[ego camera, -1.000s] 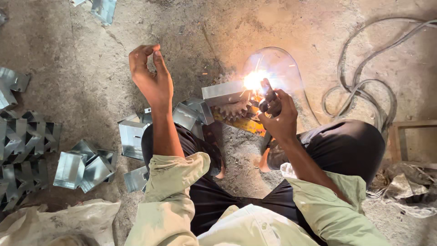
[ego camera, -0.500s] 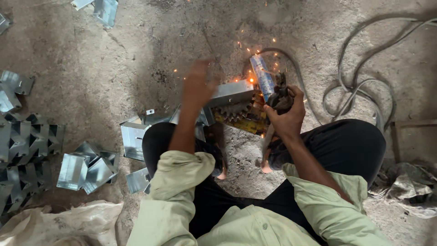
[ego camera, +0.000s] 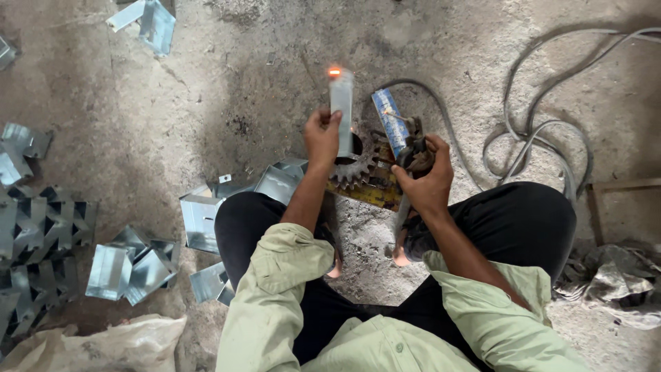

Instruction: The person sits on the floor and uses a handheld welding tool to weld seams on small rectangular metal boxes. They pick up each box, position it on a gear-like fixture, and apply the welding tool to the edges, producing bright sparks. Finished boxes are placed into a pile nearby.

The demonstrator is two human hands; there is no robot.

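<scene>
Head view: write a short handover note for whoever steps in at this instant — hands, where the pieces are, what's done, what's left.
Left hand: grips a bent metal piece, held upright; its top end glows orange.
Right hand: grips the electrode holder with its blue-wrapped rod, apart from the piece; no arc showing.
Gear lies on the floor just behind the left hand, on a yellow plate.
Cable loops on the floor to the right.
Done, by the look of it: one weld on the held piece, still hot.
Left: many loose pieces lie on the left floor.
</scene>
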